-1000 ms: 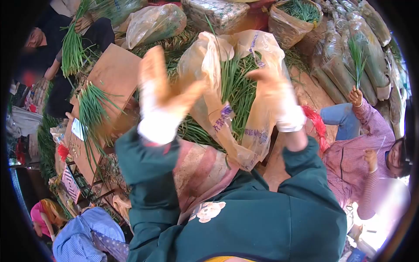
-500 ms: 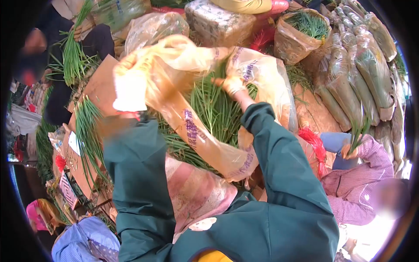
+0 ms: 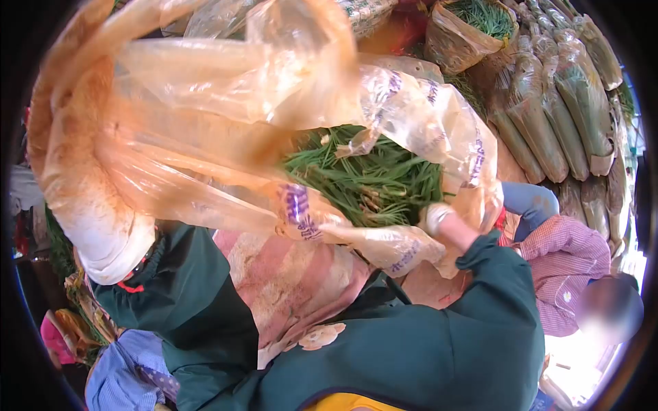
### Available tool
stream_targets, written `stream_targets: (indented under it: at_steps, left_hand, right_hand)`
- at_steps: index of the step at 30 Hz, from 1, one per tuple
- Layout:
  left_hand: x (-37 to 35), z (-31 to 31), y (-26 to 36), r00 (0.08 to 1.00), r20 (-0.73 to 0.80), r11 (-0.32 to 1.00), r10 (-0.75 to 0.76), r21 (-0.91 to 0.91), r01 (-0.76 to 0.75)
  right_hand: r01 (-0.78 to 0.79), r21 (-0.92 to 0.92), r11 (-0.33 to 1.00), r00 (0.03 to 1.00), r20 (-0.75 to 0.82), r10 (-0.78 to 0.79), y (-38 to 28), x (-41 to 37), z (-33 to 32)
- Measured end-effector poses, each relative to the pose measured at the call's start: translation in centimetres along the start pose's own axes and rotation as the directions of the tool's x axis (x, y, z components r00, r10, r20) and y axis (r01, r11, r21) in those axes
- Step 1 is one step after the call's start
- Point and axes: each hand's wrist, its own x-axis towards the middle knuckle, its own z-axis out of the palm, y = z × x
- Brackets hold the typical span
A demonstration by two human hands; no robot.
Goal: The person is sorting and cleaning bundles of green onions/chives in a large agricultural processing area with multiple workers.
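A large clear plastic bag [image 3: 199, 157] with purple printing is stretched wide in front of me. My left hand [image 3: 86, 154], in a stained white glove, is raised at the far left, closed on the bag's edge. Inside the bag lies a thick heap of long, thin green leaves like chives [image 3: 373, 181], some pale ends showing. My right hand [image 3: 437, 218], also in a white glove, reaches in at the bag's right side, beside the greens. Its fingers are hidden. A pink striped cloth [image 3: 295, 274] covers my lap below the bag.
Long plastic-wrapped bundles [image 3: 586, 113] are stacked at the right. A bag of cut greens [image 3: 483, 20] stands at the back. Close on my right sits a person in a checked shirt [image 3: 565, 253]; at lower left is someone in blue clothing [image 3: 127, 370].
My left hand has swung left and toward me, pulling the bag's edge wide. My right hand has moved right and down inside the bag. The greens now show their cut ends.
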Motion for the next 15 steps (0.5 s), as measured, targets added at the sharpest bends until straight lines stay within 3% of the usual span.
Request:
stream_targets:
  at_steps: [1, 2, 3, 4, 5, 6, 8, 9, 11, 12, 13, 15]
  left_hand:
    - [-0.3, 0.2, 0.8, 1.0, -0.004, 1.0, -0.005, 0.018, 0.005]
    - [-0.8, 1.0, 1.5, 0.999, -0.024, 0.999, -0.031, 0.024, 0.032]
    - [-1.3, 2.0, 2.2, 0.997, -0.036, 0.998, -0.064, 0.024, 0.064]
    - [-1.6, 2.8, 3.0, 0.995, -0.049, 0.996, -0.084, 0.033, 0.086]
    - [-1.8, 3.4, 3.7, 0.993, -0.063, 0.994, -0.105, 0.035, 0.107]
    - [-2.0, 3.8, 4.5, 0.988, -0.078, 0.99, -0.131, 0.037, 0.134]
    - [-2.2, 3.4, 5.5, 0.979, -0.117, 0.983, -0.169, 0.045, 0.176]
    - [-2.5, 2.5, 5.7, 0.977, -0.124, 0.982, -0.171, 0.053, 0.179]
    - [-3.1, 0.4, 5.3, 0.98, -0.161, 0.961, -0.116, 0.232, 0.152]
    - [-2.9, 0.8, 5.2, 0.997, -0.072, 0.981, -0.033, 0.188, 0.046]
    - [-3.2, 1.4, 5.4, 0.996, -0.08, 0.982, -0.035, 0.183, 0.049]
    - [-3.3, 2.3, 5.8, 0.963, -0.227, 0.98, -0.148, 0.096, 0.173]
  right_hand:
    - [-0.106, 0.084, 0.991, 0.992, -0.055, 0.111, -1.2, -6.0, -6.9]
    - [0.079, 0.157, 0.984, 0.887, -0.462, 0.003, -1.2, -7.6, -8.1]
    - [0.269, 0.152, 0.951, 0.608, -0.792, -0.045, -1.5, -8.4, -8.4]
    - [0.583, 0.175, 0.793, 0.448, -0.884, -0.134, -3.3, -7.1, -9.7]
    - [0.828, 0.126, 0.547, 0.253, -0.954, -0.163, -5.6, -5.4, -11.8]
    - [0.829, 0.115, 0.548, 0.244, -0.955, -0.169, -6.4, -4.5, -14.7]
    - [0.64, -0.085, 0.764, 0.065, -0.984, -0.164, -7.1, -3.1, -19.8]
    - [0.634, -0.066, 0.77, 0.076, -0.986, -0.147, -5.8, -3.5, -22.6]
    - [0.75, 0.035, 0.66, 0.168, -0.976, -0.14, -3.1, -6.2, -27.1]
    - [0.799, 0.074, 0.597, 0.228, -0.956, -0.187, -2.6, -6.8, -28.2]
    - [0.834, 0.112, 0.541, 0.284, -0.927, -0.245, -2.4, -7.2, -28.8]
    - [0.868, 0.165, 0.468, 0.379, -0.829, -0.412, -2.3, -4.9, -29.0]
